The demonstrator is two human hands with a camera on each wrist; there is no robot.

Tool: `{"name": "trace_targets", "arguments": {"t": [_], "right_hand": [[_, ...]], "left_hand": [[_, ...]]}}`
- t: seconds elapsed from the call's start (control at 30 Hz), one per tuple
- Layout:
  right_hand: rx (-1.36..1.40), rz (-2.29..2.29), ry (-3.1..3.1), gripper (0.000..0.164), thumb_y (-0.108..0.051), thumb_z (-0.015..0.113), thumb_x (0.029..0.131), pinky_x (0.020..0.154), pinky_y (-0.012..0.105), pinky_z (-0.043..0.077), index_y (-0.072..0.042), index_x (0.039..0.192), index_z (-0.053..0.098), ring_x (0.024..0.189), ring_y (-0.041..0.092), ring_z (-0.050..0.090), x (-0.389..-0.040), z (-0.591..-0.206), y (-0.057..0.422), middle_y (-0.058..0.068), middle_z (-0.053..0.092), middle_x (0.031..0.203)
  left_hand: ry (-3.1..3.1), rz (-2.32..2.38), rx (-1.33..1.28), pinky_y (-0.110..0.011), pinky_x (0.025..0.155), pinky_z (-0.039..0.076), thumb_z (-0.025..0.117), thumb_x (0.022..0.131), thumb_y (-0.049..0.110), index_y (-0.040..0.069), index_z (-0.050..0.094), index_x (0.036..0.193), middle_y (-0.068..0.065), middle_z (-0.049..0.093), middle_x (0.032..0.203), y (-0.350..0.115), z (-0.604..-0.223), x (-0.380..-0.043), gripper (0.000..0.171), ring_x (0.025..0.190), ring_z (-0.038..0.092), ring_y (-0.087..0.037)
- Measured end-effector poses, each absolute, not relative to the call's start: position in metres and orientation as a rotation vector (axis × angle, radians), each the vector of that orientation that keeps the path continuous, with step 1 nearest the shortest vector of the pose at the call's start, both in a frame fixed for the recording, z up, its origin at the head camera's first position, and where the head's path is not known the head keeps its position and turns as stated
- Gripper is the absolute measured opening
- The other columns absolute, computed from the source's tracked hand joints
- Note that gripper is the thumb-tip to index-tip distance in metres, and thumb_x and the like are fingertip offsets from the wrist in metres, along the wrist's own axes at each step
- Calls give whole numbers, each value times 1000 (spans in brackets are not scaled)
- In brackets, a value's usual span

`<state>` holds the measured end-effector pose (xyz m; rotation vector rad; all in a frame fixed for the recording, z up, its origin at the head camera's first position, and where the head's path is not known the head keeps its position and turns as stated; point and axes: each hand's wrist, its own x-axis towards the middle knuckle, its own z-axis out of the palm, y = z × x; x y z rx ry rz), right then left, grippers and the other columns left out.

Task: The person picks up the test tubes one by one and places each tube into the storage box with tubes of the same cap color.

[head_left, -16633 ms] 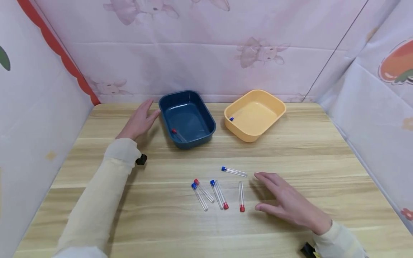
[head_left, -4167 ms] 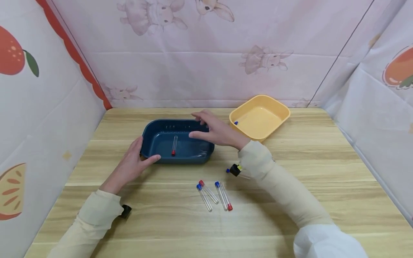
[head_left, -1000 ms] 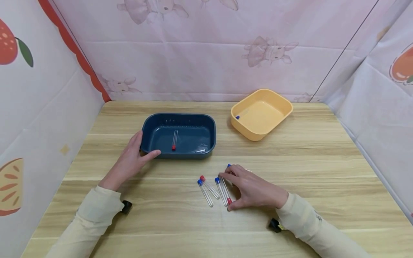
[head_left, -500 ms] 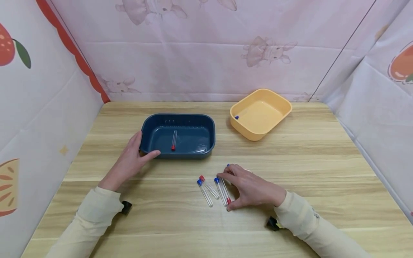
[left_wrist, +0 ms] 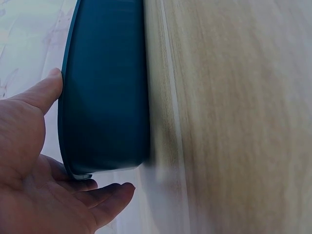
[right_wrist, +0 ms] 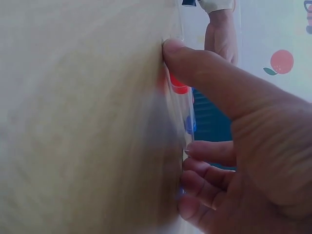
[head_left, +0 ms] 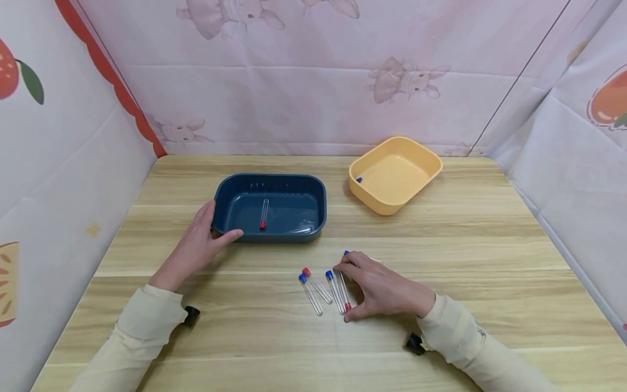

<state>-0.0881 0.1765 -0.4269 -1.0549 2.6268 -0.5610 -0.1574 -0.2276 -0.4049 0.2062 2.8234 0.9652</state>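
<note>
My left hand [head_left: 193, 247] rests against the left corner of the dark blue tray [head_left: 269, 238], thumb along its front rim and fingers at its side. In the left wrist view the thumb touches the tray's rim. A red-capped test tube [head_left: 263, 215] lies inside. My right hand [head_left: 379, 286] pinches another red-capped test tube [head_left: 344, 291] on the table, thumb at the cap, forefinger at the glass end. Touching its left side is a blue-capped tube [head_left: 335, 292]. Behind the fingers lies another blue-capped tube [head_left: 346, 252], mostly hidden.
Left of the right hand, a blue-capped tube [head_left: 311, 296] and a red-capped tube [head_left: 319, 287] lie close together. The yellow tray [head_left: 377, 204] stands at the back right with a blue cap [head_left: 359, 179] showing inside. Printed cloth walls surround the table.
Since the oldest frame, the blue tray has turned sideways and the rightmost red-capped tube has left the table. My right hand went over the blue tray, then back to the tubes; both hands stay nearly still lately.
</note>
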Motion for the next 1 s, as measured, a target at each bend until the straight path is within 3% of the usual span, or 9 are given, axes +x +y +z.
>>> {"name": "trace_targets", "arguments": {"t": [0.3, 0.57, 1.0], "right_hand": [[-1014, -598, 2621, 90, -57, 88, 76, 111, 38, 45, -11, 145, 54, 121, 13, 46, -83, -427, 179, 0, 48, 140], [-988, -652, 2613, 88, -55, 89, 76, 107, 35, 47, -12, 145, 54, 119, 11, 48, -77, -426, 184, -3, 48, 140], [-1009, -761, 2650, 91, -52, 90, 76, 109, 39, 48, -6, 145, 53, 124, 13, 51, -73, -410, 196, 0, 50, 141]], "left_hand": [[2816, 963, 192, -70, 116, 21, 64, 97, 59, 1, -6, 163, -28, 0, 169, -228, -406, -159, 113, 152, 12, -51], [2809, 970, 193, -70, 116, 22, 64, 97, 59, 1, -7, 163, -28, 0, 169, -228, -406, -159, 113, 152, 12, -51], [2804, 977, 180, -70, 116, 23, 65, 97, 58, 1, -7, 163, -28, 0, 169, -226, -403, -159, 114, 152, 12, -51]]}}
